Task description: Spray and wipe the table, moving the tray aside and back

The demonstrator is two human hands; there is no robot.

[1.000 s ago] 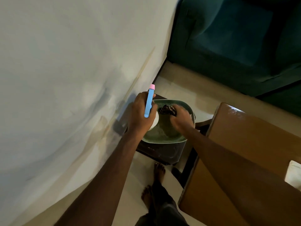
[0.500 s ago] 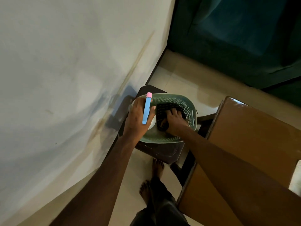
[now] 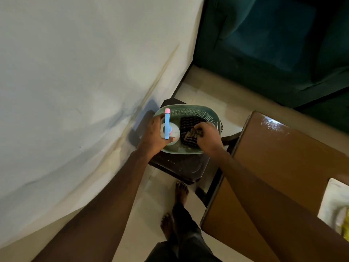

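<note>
Grips spray bottle (image 3: 167, 127) in left hand (image 3: 153, 137) over green basket (image 3: 188, 107); pinches dark cloth (image 3: 188, 122) inside it with right hand (image 3: 208, 138); probably just fetches tools; leaves tray (image 3: 334, 201) on the table (image 3: 283, 167), not yet wiped.

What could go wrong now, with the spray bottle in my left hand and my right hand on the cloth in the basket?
1. The green basket nearly covers the small dark stool; tugging the dark cloth out with the right hand might drag it off.
2. The left hand grips the spray bottle over the basket; a stray squeeze could wet the wall.
3. The tray is on the table; spraying before moving it may wet it.
</note>
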